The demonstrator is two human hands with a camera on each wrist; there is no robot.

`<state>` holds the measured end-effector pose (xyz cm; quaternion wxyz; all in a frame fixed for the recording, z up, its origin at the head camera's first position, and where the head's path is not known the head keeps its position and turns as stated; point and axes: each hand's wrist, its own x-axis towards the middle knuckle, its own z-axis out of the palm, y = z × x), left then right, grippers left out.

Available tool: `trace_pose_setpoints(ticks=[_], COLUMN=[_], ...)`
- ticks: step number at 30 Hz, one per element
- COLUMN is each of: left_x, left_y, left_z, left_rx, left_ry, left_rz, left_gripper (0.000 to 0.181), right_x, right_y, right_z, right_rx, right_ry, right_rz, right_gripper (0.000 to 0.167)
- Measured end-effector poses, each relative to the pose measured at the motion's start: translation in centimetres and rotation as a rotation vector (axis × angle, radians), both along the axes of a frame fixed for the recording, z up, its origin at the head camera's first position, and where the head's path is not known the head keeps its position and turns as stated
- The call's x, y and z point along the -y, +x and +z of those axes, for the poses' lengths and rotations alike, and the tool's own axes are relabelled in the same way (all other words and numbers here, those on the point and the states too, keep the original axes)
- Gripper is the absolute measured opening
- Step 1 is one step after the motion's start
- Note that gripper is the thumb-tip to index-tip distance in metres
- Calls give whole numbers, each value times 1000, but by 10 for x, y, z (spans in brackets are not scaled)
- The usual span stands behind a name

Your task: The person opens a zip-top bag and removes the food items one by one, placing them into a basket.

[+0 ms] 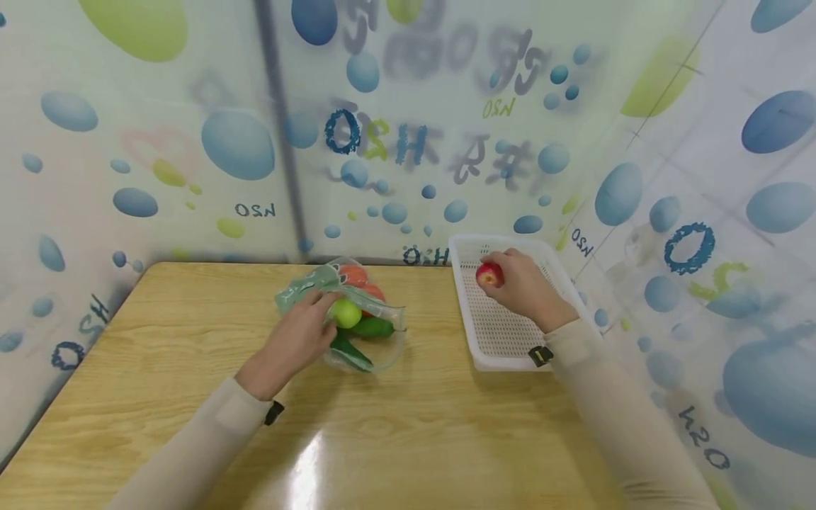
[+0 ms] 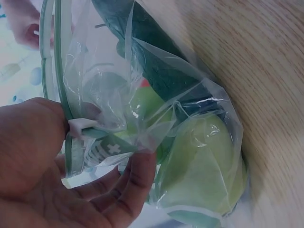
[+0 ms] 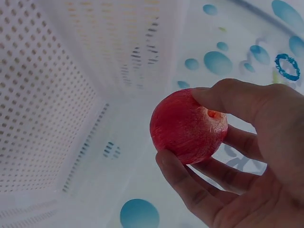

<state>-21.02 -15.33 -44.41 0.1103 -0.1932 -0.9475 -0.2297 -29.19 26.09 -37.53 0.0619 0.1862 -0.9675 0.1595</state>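
Red apple [image 1: 489, 274] clasped in the person's right hand [image 1: 524, 285], held over a white perforated plastic basket [image 1: 503, 336], their left hand [image 1: 295, 341] pinching the zip edge of a clear bag [image 1: 304, 285] on the wooden worktop [image 1: 395, 439], green and red produce [image 1: 346, 313] inside

From above and before the white basket [image 1: 503, 364], the head view faces forward and down; the right wrist view shares it close up; left of it, the left wrist's closely faces a bag [image 2: 154, 116].

Red apple [image 1: 489, 275] held over white basket [image 1: 503, 363]; clear bag [image 1: 306, 283], produce inside, on table [image 1: 382, 439].
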Motion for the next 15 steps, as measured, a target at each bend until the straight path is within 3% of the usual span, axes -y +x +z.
trace_pose_setpoints(ticks=[15], left_x=[2], left_y=[4], left_z=[-3], left_rx=[-19], left_ry=[-12], left_rz=[-14], left_gripper=[55], right_x=[-34], right_y=[-19], right_z=[-4], right_rx=[116], right_ry=[98], right_rz=[-42], right_gripper=[46])
